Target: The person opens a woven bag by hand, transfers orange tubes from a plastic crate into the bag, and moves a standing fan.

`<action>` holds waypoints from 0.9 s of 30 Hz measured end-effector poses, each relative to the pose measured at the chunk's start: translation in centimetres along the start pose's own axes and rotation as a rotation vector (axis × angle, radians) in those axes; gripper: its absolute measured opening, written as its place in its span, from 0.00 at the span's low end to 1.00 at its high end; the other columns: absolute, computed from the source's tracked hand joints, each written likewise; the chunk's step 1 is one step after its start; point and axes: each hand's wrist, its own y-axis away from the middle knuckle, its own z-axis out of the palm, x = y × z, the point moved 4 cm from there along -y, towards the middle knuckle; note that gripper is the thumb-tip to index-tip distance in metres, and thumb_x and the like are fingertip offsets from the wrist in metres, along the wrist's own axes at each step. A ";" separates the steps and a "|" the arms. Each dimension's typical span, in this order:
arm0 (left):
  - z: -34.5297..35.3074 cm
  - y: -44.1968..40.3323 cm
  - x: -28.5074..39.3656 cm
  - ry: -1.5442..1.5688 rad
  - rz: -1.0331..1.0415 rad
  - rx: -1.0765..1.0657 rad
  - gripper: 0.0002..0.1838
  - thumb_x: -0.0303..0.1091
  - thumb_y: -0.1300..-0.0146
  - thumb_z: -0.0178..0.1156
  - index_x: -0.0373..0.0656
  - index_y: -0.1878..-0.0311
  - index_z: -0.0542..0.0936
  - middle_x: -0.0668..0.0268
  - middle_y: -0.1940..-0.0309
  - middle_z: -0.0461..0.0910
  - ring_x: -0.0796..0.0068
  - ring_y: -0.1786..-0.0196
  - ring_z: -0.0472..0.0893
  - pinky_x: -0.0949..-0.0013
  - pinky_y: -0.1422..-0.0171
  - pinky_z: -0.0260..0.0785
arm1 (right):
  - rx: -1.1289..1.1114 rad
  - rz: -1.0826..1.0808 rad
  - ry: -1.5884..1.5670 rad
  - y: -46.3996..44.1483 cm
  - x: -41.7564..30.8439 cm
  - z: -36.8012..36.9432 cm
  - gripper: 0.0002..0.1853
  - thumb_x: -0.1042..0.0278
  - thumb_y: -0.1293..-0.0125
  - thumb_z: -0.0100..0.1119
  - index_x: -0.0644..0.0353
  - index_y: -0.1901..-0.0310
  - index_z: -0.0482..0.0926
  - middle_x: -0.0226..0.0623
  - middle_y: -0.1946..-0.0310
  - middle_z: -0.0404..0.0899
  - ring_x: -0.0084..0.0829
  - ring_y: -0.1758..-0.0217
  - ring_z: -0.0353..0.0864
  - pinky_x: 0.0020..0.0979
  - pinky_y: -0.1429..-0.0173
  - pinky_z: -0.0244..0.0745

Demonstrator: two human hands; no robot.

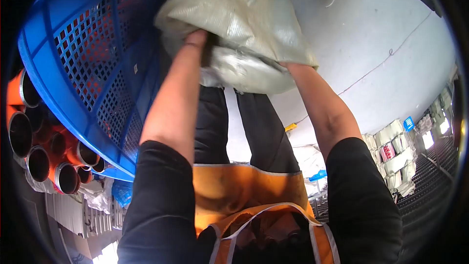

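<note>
A large whitish woven plastic sack (239, 5) fills the top middle of the view, its mouth facing me and its edge partly folded. Both my arms reach into that mouth. My left hand (197, 37) goes in at the left side; only its back near the wrist shows, and the sack covers the fingers. The right forearm ends under the sack's edge on the right, so my right hand is hidden. Between the arms, a shiny whitish plastic layer (244, 71) bulges out of the opening. Whether either hand grips the sack cannot be seen.
Close on my left stands a big blue plastic basket (90, 58) with lattice walls. Orange tubes with dark open ends (49, 161) are stacked beyond it. Pale floor (386, 54) stretches to the right. Stacked whitish bundles (395, 159) lie at lower right, and a small yellow object (290, 127) is on the floor.
</note>
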 end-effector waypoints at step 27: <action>6.0 10.4 2.8 -0.831 0.208 -0.025 0.20 0.37 0.36 0.48 0.55 0.41 0.76 0.61 0.30 0.61 0.58 0.28 0.58 0.51 0.25 0.48 | -0.145 -0.197 0.101 -8.3 -7.9 2.4 0.30 0.52 0.37 0.53 0.56 0.36 0.67 0.47 0.33 0.62 0.48 0.29 0.57 0.45 0.27 0.53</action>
